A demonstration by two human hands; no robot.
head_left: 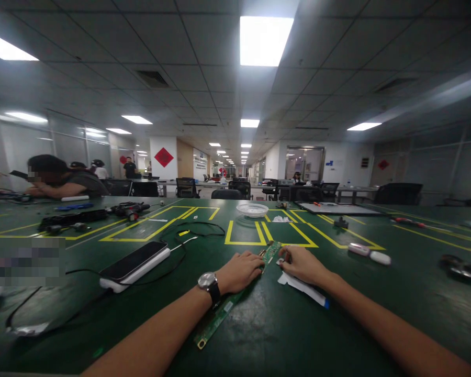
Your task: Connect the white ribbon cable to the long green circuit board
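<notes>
A long narrow green circuit board (220, 320) lies diagonally on the green table. My left hand (241, 271) rests on its middle part, palm down, fingers lying over the board, with a watch on the wrist. Just right of the board's far end is my right hand (300, 263), its fingers curled and pinched close to a small white piece. Under and below that hand, a white flat strip (306, 291) with a blue end lies on the table. What exactly the right fingertips grip is too small to make out.
Left of the board, a phone (135, 260) lies on a white block with black cables. A white round basket (252, 210) stands farther back. Pink and white cases (359, 250) are at the right. A person (63, 178) leans on the table's far left.
</notes>
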